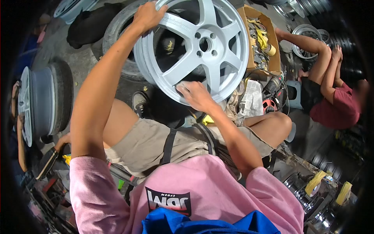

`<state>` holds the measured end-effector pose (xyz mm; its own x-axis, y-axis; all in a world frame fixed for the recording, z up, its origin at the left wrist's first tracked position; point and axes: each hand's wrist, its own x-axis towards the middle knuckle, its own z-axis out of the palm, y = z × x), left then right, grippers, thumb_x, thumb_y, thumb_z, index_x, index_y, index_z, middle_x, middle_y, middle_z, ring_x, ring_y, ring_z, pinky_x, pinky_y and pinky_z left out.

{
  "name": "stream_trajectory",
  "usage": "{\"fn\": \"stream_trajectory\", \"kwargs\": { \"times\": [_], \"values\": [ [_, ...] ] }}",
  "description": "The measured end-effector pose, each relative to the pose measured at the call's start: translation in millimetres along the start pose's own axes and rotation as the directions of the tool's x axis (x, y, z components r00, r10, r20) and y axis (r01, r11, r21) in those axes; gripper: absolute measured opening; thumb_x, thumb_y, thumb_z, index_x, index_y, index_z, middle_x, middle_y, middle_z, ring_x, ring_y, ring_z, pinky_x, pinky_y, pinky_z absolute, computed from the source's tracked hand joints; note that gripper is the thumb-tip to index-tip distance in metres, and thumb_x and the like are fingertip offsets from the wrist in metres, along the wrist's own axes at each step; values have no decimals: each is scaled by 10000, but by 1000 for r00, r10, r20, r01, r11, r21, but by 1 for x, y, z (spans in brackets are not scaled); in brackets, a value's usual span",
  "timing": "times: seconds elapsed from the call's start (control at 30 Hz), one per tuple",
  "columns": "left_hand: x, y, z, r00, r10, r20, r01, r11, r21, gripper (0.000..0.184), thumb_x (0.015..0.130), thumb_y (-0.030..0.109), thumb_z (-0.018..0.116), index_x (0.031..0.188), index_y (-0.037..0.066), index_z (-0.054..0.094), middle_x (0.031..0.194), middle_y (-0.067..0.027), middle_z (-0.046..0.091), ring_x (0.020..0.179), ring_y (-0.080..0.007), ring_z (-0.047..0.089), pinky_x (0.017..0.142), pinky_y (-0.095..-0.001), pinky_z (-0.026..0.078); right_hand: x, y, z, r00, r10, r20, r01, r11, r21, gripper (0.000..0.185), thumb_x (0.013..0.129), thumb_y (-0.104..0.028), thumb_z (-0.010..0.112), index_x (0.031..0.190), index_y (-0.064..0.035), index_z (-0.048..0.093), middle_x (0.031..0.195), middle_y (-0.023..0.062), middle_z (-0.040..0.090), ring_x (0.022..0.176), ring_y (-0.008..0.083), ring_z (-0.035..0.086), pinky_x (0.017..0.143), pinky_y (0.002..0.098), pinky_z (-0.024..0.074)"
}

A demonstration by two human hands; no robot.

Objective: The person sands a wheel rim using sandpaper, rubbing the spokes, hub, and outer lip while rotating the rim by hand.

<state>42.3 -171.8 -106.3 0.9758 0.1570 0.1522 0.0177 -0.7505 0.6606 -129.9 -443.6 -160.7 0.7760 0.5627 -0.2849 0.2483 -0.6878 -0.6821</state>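
Observation:
A silver-grey alloy wheel rim [183, 31] with several broad spokes and bolt holes round its hub is propped up in front of me. My left hand [150, 16] is closed over its upper left edge. My right hand [198, 95] is at the lower lip, fingertips bent and pressed together against the inner side near a spoke's end. A small pale patch shows at those fingertips; I cannot make out what they hold, if anything. Behind the rim, a tyre [111, 43] lies on the floor, partly covered by the rim.
A cardboard box [274, 39] of scraps and tape stands right of the rim, near newspaper [251, 99] and a power tool [272, 85]. A black animal [91, 25] lies upper left. Another rim [41, 101] stands at left beside someone's hands. A person in maroon [337, 105] sits right.

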Motion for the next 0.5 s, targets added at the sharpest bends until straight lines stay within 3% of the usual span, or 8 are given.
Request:
{"fn": "stream_trajectory", "kwargs": {
  "times": [0.1, 0.17, 0.23, 0.3, 0.33, 0.37, 0.43, 0.5],
  "values": [
    [10, -15, 9, 1000, 26, 4, -26, 992, 126, 429, 952, 367, 636, 1071, -37, 721, 998, -333, 703, 1012, -503, 674, 878, -538, 531, -1, -11, 5, 998, -61, 6, 59, 984, 166, 256, 981, -242, 606, 1003, -6, 701, 804, 261, 660, 828, 465, 659, 745, 511, 500],
    [6, -17, 13, 1000, -14, -27, 18, 991, 134, 436, 948, 374, 642, 1062, -38, 722, 996, -331, 703, 1011, -497, 674, 882, -535, 529, -25, -13, 18, 979, -30, -199, 117, 891, 438, 278, 1002, -263, 594, 1051, -19, 717, 796, 264, 656, 823, 475, 647, 737, 511, 491],
    [7, -9, 9, 1000, -9, -27, 11, 996, 86, 451, 948, 387, 644, 1063, -41, 723, 995, -329, 704, 1011, -492, 677, 889, -532, 530, -29, -26, 20, 974, 0, -225, 63, 960, 272, 296, 1020, -272, 590, 1088, -15, 718, 752, 228, 649, 720, 383, 668, 697, 467, 493],
    [6, -7, 7, 998, 11, -60, -6, 997, 76, 454, 949, 400, 641, 1071, -29, 727, 1006, -324, 707, 1019, -489, 676, 894, -528, 529, -22, -37, 26, 962, 229, -148, -87, 774, 627, 295, 1050, -267, 604, 1081, -4, 734, 718, -27, 588, 625, 76, 495, 588, 292, 421],
    [6, -10, 9, 999, 6, -54, -2, 997, 76, 454, 952, 402, 639, 1074, -26, 727, 1014, -321, 709, 1030, -488, 674, 899, -528, 527, -16, -40, 27, 920, 393, 7, -230, 524, 820, 278, 1049, -273, 611, 1091, -30, 740, 709, -55, 532, 583, 37, 432, 529, 224, 344],
    [7, -12, 11, 999, 2, -50, 2, 997, 71, 454, 954, 405, 636, 1076, -23, 727, 1023, -317, 710, 1040, -487, 671, 904, -529, 525, -22, -33, 19, 904, 373, 210, -286, 163, 944, 266, 1052, -266, 607, 1101, -33, 725, 689, -72, 484, 553, 32, 388, 488, 212, 291],
    [8, -11, 11, 1000, -13, -24, 15, 997, 82, 456, 956, 409, 634, 1086, -18, 725, 1037, -313, 711, 1052, -483, 669, 910, -531, 522, -34, -27, 12, 923, 317, 217, -207, -64, 976, 238, 1049, -264, 597, 1074, -47, 693, 687, -70, 464, 557, 29, 414, 487, 201, 305],
    [3, -10, 7, 1000, -27, 10, 26, 995, 99, 458, 957, 413, 632, 1096, -14, 724, 1051, -309, 711, 1065, -479, 666, 917, -534, 519, -34, -32, 13, 882, 427, 200, -234, 27, 972, 242, 1049, -267, 600, 1067, -46, 696, 689, -68, 466, 546, 31, 408, 473, 213, 294]
  ]
}}
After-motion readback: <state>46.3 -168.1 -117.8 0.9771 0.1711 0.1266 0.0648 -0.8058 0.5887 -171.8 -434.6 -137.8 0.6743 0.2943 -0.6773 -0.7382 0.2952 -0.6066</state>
